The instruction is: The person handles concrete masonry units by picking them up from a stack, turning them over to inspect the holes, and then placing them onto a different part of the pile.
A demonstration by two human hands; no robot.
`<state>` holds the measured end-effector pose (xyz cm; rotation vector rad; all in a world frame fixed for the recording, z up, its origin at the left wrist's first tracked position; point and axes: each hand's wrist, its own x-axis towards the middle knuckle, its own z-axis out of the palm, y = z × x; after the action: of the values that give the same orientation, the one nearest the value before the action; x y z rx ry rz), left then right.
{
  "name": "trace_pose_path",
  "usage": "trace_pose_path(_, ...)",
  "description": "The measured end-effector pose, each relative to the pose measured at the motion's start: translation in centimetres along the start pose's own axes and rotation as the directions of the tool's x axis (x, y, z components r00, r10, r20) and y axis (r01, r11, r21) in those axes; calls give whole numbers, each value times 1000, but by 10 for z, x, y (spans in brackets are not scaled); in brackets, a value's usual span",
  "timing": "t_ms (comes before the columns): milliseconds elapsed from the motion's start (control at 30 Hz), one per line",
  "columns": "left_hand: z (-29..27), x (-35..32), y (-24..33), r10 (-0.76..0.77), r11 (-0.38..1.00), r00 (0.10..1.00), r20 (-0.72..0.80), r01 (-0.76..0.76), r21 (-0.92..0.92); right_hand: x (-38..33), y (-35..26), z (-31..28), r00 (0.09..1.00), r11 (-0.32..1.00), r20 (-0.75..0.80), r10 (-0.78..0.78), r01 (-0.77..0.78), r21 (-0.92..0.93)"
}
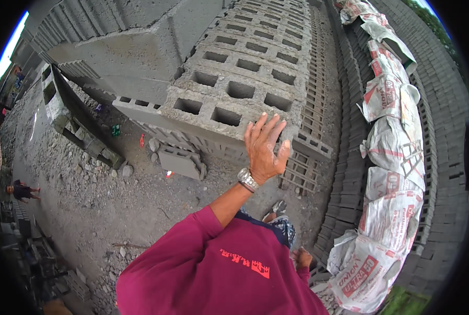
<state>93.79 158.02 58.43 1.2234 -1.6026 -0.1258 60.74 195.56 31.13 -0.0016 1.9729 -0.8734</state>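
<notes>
My left hand (266, 149), with a steel watch on its wrist, lies open with fingers spread on the near right end of a row of hollow concrete blocks (206, 108). Its fingertips rest beside the rectangular holes of the nearest block, and nothing is in its grasp. Low by my body on the right, my right hand (302, 258) hangs near my hip. Its fingers are small and partly hidden, so I cannot make out whether it holds anything. Under the row's right side, lattice-like block faces (301, 170) show.
A long row of stuffed white and red sacks (394, 184) runs along the right over stacked blocks (344, 157). Left, a tilted block (77, 118) and a lying block (181, 161) sit on gravelly ground (87, 194). Another person (23, 191) stands at far left.
</notes>
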Motion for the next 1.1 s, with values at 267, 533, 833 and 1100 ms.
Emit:
trace_pose_path(267,-34,-20,-28,89,919,996,-25,-92,-383,-76,49,-14,997,996,55,49,-45,-72)
trace_pose_path(533,-73,-130,-55,-7,916,967,254,108,-385,-107,75,-20,995,986,35,-96,100,-134)
trace_pose_path(833,-214,-417,-245,-906,390,24,422,433,813,-153,206,-27,998,993,-9,61,-62,-100)
trace_pose_path(1100,-350,-488,-250,-913,224,-198,356,486,845,-176,318,-6,955,965,173,240,-214,-154)
